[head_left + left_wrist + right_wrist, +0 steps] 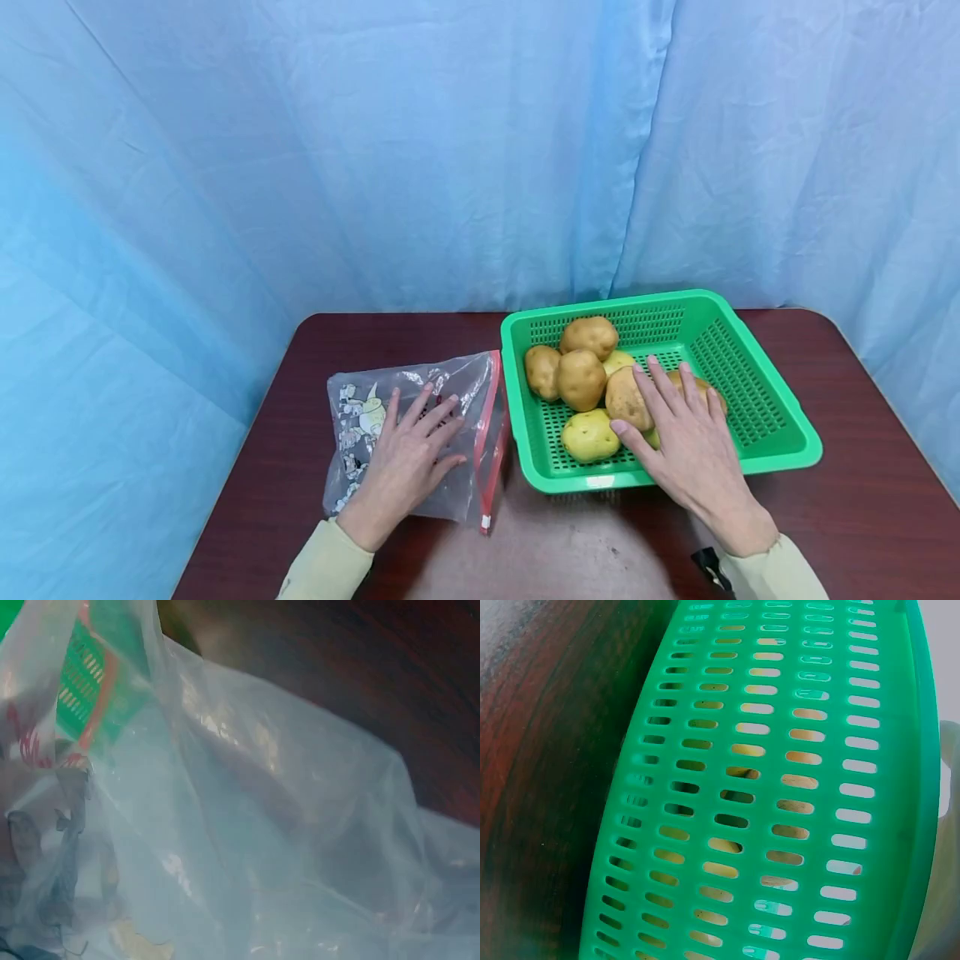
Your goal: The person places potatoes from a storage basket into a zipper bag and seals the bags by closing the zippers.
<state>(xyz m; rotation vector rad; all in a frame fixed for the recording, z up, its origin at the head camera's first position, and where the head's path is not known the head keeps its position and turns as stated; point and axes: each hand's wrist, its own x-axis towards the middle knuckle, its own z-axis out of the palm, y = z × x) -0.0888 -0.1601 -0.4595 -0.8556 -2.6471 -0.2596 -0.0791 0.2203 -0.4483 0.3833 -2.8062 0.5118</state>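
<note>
A clear plastic zip bag [457,392] with a red-edged opening and printed cartoon figures lies flat on the table. My left hand [408,458] rests over it with the fingers spread. The bag's crumpled film [247,825] fills the left wrist view. To the right stands a green basket [776,417] holding several potatoes [581,380], some brown and some yellowish. My right hand [693,458] reaches over its near rim with straight fingers above the potatoes; whether they touch cannot be told. In the right wrist view the slotted basket wall [772,787] hides that hand's fingers.
A dark red-brown table [255,500] carries everything. Light blue curtains [465,158] hang behind and along the left side. The bag's red edge lies close against the basket's left side, with a white slider [485,522] at its near end.
</note>
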